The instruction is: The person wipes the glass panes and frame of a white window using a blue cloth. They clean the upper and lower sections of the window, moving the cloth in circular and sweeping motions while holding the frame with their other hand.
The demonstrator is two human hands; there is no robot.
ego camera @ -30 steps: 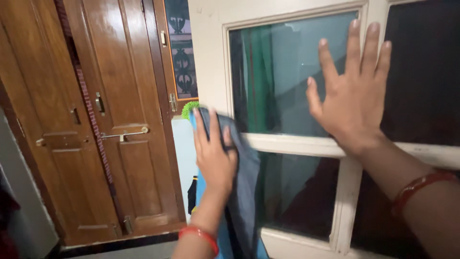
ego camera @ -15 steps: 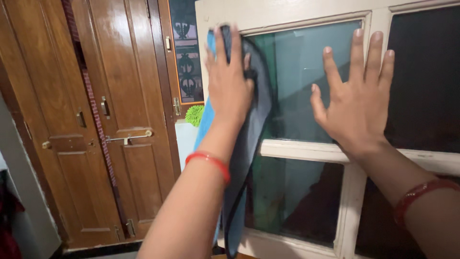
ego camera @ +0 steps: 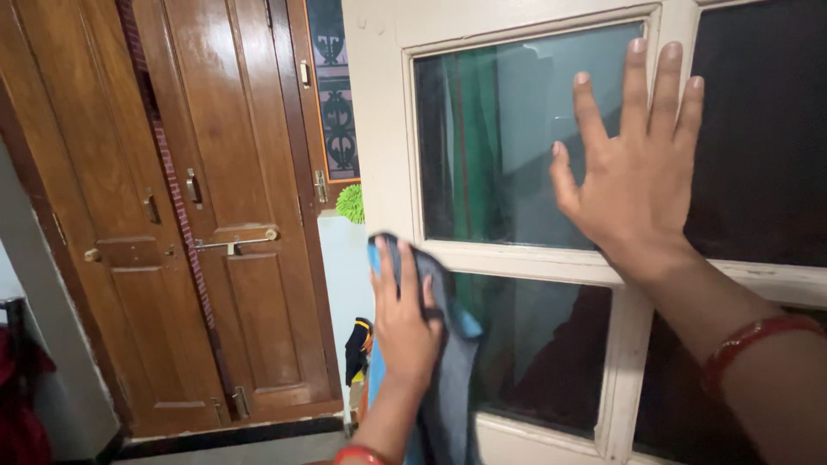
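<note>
The left hand [ego camera: 405, 323] lies flat with fingers spread, palm pressing a blue-grey cloth [ego camera: 448, 370] against the left upright of a cream window frame [ego camera: 379, 129]; it grips nothing, only holds the cloth to the surface. The cloth's top edge shows above the fingertips, level with the frame's horizontal bar, and the rest hangs down in folds past the wrist, partly covering the lower-left glass pane [ego camera: 543, 353]. A red bangle [ego camera: 357, 454] circles the left wrist at the bottom edge of the view. The right hand [ego camera: 633, 185] is open too, fingers splayed and pointing up, its palm laid against the upper-left glass pane [ego camera: 500, 146] close to the central upright, with the wrist crossing the horizontal bar; it holds nothing. A red thread band [ego camera: 749, 340] sits on the right forearm. The upper pane reflects something green, while the dark panes [ego camera: 758, 129] to the right show almost nothing. Left of the frame, just beside the cloth, a bright green fluffy thing [ego camera: 350, 203] peeks out above a pale blue panel [ego camera: 340, 275]. Further left stands a brown wooden double door [ego camera: 215, 215] with metal latches and a sliding bolt [ego camera: 231, 244], well apart from both hands.
</note>
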